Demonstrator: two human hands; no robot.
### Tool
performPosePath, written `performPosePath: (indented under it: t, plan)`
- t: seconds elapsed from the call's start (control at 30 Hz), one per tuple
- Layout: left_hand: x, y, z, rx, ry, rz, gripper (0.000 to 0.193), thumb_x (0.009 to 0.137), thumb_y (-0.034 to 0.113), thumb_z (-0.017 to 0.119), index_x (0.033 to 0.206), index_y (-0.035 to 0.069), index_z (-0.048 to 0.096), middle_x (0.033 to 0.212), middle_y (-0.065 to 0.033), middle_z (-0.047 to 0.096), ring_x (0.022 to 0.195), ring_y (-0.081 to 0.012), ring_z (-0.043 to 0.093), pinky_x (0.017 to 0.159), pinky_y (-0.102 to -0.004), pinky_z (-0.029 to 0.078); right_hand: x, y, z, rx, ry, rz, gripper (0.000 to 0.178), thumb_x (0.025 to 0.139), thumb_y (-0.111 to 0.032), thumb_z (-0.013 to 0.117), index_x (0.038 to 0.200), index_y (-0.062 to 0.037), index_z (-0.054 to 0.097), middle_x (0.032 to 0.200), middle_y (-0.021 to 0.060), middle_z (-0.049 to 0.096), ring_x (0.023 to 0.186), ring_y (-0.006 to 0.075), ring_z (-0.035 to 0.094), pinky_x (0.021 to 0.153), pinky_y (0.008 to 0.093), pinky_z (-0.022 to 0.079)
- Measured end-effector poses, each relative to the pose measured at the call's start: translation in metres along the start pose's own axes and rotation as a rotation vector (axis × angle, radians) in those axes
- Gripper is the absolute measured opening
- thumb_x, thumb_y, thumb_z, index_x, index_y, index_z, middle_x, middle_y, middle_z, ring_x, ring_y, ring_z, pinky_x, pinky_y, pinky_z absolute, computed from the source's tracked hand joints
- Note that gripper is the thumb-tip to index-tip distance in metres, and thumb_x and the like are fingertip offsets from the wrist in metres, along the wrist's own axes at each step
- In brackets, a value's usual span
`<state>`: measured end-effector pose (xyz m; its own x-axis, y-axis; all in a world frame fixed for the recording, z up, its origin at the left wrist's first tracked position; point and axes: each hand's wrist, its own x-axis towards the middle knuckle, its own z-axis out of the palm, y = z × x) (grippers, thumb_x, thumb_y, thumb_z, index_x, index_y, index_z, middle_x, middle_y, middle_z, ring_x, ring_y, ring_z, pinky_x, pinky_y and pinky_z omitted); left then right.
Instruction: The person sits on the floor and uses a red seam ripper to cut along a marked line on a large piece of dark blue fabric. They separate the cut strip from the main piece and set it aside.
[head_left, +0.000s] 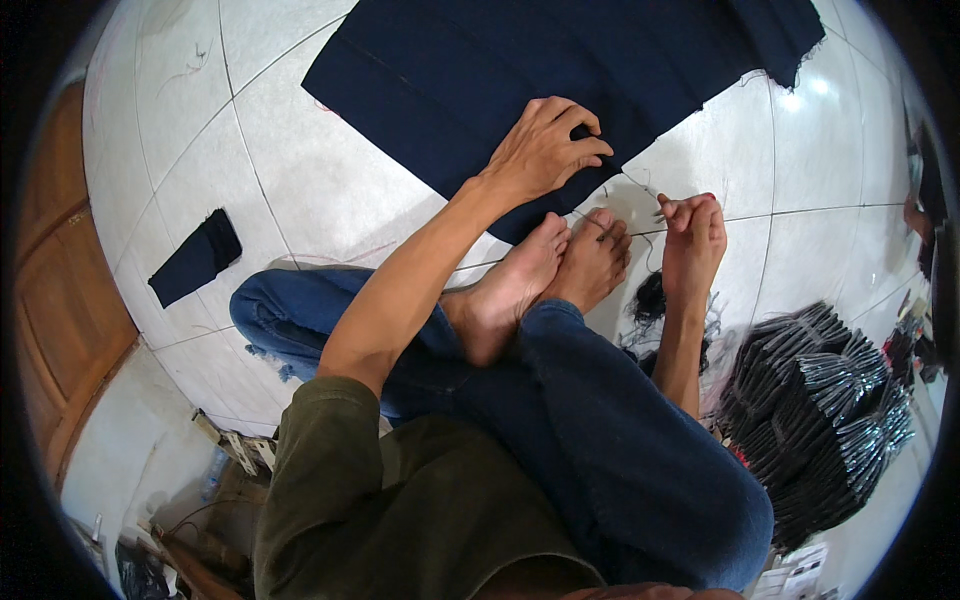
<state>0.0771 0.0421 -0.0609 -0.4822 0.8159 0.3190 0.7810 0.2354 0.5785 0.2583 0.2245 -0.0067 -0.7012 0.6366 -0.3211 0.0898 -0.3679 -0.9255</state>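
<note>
A large piece of dark navy cloth (450, 70) lies on the floor in front of my feet, with frayed threads along its right edge. My left hand (545, 150) is on the cloth near its right edge, fingers curled and the thumb bent toward them, gripping the fabric. To the right, my right hand (692, 235) is raised off the cloth, its fingers pinched together. A thin dark thread (640, 183) stretches from the cloth's edge to those fingers. Something small and greyish shows at the fingertips, too small to name.
My bare feet (545, 270) lie just below the cloth's near corner. Tangled dark thread (650, 297) sits beside my right forearm. At the right stands a pile of dark, shiny plastic-wrapped packets (815, 420). A small folded navy piece (197, 258) lies left, near a wooden door (75, 290).
</note>
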Motion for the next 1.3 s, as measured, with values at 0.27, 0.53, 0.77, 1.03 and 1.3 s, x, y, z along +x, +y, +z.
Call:
performPosePath:
  t: [0.27, 0.53, 0.77, 1.03, 1.3]
  plan:
    - [0.012, 0.014, 0.008, 0.07, 0.121, -0.1, 0.021, 0.09, 0.029, 0.076, 0.108, 0.017, 0.08, 0.125, -0.0049, 0.064, 0.134, -0.0293, 0.048, 0.111, -0.048, 0.038, 0.001, -0.041, -0.014, -1.496, -0.232, -0.759, 0.02, 0.091, -0.001, 0.07, 0.111, -0.0038, 0.071, 0.109, 0.0112, 0.07, 0.103, 0.0305, 0.062, 0.09, 0.0426, 0.049]
    - [0.03, 0.029, 0.03, 0.053, 0.241, -0.261, 0.017, 0.089, 0.029, 0.077, 0.103, 0.019, 0.08, 0.13, -0.0075, 0.061, 0.135, -0.032, 0.045, 0.111, -0.0505, 0.035, 0.018, -0.026, -0.044, -1.331, -0.187, -0.555, 0.024, 0.092, -0.008, 0.075, 0.115, -0.0027, 0.07, 0.106, 0.0107, 0.07, 0.093, 0.0209, 0.066, 0.08, 0.0345, 0.054]
    - [0.028, 0.036, 0.033, 0.088, 0.083, -0.342, 0.049, 0.077, 0.042, 0.087, 0.12, 0.025, 0.071, 0.143, -0.0128, 0.047, 0.143, -0.0386, 0.03, 0.114, -0.0591, 0.024, 0.024, -0.017, -0.012, -0.763, 0.114, -0.166, 0.023, 0.096, -0.009, 0.069, 0.116, 0.0028, 0.069, 0.103, 0.0108, 0.073, 0.085, 0.0123, 0.064, 0.08, 0.0283, 0.052]
    - [0.022, 0.016, 0.006, 0.013, -0.046, -0.137, 0.074, 0.073, 0.061, 0.082, 0.138, 0.03, 0.066, 0.152, -0.0111, 0.045, 0.144, -0.0372, 0.032, 0.115, -0.0569, 0.026, 0.04, -0.014, -0.002, -0.82, -0.013, 0.157, 0.025, 0.095, -0.018, 0.065, 0.104, 0.0037, 0.073, 0.085, 0.0098, 0.073, 0.079, 0.0144, 0.066, 0.073, 0.0288, 0.051]
    - [0.034, 0.032, 0.027, 0.122, 0.093, -0.312, 0.042, 0.082, 0.049, 0.082, 0.115, 0.024, 0.076, 0.14, -0.0124, 0.051, 0.135, -0.0353, 0.037, 0.107, -0.0524, 0.028, 0.048, -0.008, -0.005, -0.901, 0.026, -0.008, 0.027, 0.094, -0.021, 0.065, 0.101, 0.0039, 0.074, 0.08, 0.0111, 0.071, 0.075, 0.0163, 0.067, 0.072, 0.0305, 0.051]
